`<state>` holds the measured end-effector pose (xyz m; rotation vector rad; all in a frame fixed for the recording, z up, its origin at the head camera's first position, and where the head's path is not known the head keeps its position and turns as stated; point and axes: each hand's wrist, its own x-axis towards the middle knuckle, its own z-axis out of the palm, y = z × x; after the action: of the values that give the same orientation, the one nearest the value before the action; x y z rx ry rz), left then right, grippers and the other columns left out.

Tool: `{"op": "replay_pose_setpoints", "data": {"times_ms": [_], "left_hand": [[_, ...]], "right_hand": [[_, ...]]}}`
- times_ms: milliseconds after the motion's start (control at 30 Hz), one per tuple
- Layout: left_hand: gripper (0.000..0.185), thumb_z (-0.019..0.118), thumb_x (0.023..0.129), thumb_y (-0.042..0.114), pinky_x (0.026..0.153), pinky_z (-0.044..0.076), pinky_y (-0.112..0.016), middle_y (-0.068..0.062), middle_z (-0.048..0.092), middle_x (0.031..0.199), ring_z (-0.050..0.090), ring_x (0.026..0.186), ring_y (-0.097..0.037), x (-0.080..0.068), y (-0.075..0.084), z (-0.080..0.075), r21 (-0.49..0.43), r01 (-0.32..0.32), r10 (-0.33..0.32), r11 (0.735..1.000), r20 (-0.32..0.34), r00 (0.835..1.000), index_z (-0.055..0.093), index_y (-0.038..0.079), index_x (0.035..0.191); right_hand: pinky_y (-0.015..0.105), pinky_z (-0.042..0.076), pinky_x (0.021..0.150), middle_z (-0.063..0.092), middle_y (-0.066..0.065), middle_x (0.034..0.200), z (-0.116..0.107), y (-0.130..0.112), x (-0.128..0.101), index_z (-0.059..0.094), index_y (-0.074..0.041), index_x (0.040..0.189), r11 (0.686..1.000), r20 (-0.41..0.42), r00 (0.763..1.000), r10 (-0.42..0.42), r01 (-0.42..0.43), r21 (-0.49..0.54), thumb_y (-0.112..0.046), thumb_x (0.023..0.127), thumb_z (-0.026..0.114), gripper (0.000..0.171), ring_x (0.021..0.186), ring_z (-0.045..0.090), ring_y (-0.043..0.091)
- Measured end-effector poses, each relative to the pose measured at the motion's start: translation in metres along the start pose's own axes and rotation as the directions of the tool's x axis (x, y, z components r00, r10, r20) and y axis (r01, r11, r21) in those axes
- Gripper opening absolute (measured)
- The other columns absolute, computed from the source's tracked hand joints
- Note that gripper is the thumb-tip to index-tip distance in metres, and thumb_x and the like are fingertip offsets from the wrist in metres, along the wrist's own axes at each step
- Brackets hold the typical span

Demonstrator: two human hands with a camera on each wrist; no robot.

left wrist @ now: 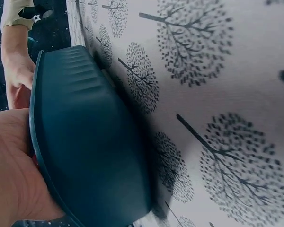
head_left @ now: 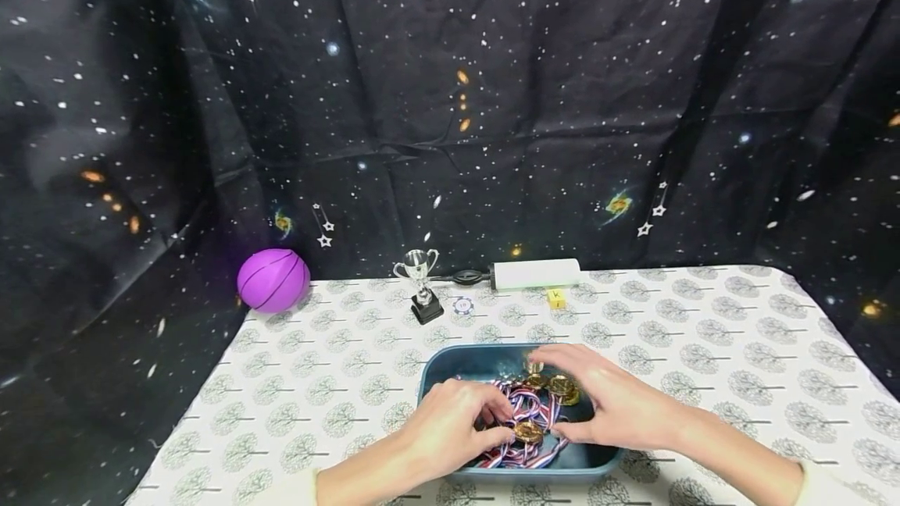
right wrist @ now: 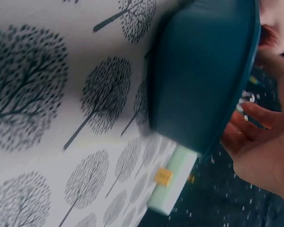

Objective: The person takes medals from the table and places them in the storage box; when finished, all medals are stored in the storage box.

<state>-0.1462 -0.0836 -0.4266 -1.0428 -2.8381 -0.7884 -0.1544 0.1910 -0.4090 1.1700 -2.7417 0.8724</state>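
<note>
A dark teal bin (head_left: 485, 351) on the table holds gold medals with red, white and blue striped ribbons (head_left: 523, 404). My left hand (head_left: 457, 416) reaches over its left side, fingers bent among the ribbons. Between that hand's fingers and thumb a gap shows, and the thumb tip is right at a gold medal (head_left: 529, 432). Over the right side is my right hand (head_left: 612, 400), with fingers and thumb spread wide. Its fingertips overlap more gold medals (head_left: 560, 386) near the back wall. In both wrist views the bin's outer wall (left wrist: 90, 127) hides the contents.
Behind the bin stand a silver trophy cup (head_left: 419, 279) on a black base, a poker chip (head_left: 463, 306), a yellow letter cube (head_left: 556, 299) and a white cylinder (head_left: 537, 273) with a black end. A purple ball (head_left: 273, 281) sits at the back left, before a dark starry cloth (head_left: 450, 139).
</note>
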Motion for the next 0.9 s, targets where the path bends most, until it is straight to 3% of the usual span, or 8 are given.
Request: {"op": "replay_pose_setpoints", "data": {"times_ms": [167,400,667,900], "left_hand": [[0.019,0.09,0.086,0.041,0.071,0.049,-0.015,0.028,0.067,0.078,0.059,0.071,0.013,0.004,0.004,0.002,0.026,0.035,-0.035,0.999,0.025,0.999,0.077,0.028,0.09],[0.021,0.092,0.083,0.04,0.069,0.048,-0.016,0.033,0.063,0.071,0.055,0.067,0.014,0.006,0.007,0.005,0.087,0.061,-0.064,0.994,0.036,0.997,0.072,0.035,0.079],[0.02,0.093,0.081,0.037,0.075,0.053,-0.023,0.034,0.066,0.072,0.054,0.07,0.013,0.009,0.008,0.008,0.133,0.034,-0.04,0.991,0.044,0.998,0.073,0.037,0.081],[0.021,0.09,0.082,0.027,0.06,0.045,-0.017,0.035,0.063,0.07,0.052,0.065,0.014,0.013,0.006,0.003,0.109,0.026,-0.028,0.994,0.01,1.0,0.072,0.038,0.081]], "right_hand": [[0.073,0.041,0.109,0.044,0.01,0.164,-0.006,0.008,-0.011,0.039,-0.02,0.163,0.998,-0.047,0.997,0.064,-0.064,0.018,-0.062,0.075,0.091,0.111,0.147,0.043,0.038],[0.073,0.041,0.11,0.043,0.022,0.163,-0.002,0.016,-0.022,0.036,-0.007,0.164,0.998,-0.024,1.0,0.015,-0.017,-0.057,-0.076,0.058,0.092,0.139,0.147,0.043,0.046],[0.071,0.04,0.111,0.041,0.024,0.164,0.004,0.018,-0.027,0.035,-0.002,0.163,0.993,-0.038,0.999,-0.009,0.005,-0.116,-0.08,0.057,0.089,0.143,0.148,0.041,0.047],[0.07,0.037,0.113,0.038,0.023,0.166,0.005,0.021,-0.028,0.035,0.003,0.162,0.993,-0.027,1.0,-0.013,0.01,-0.115,-0.08,0.059,0.088,0.143,0.15,0.038,0.048]]}}
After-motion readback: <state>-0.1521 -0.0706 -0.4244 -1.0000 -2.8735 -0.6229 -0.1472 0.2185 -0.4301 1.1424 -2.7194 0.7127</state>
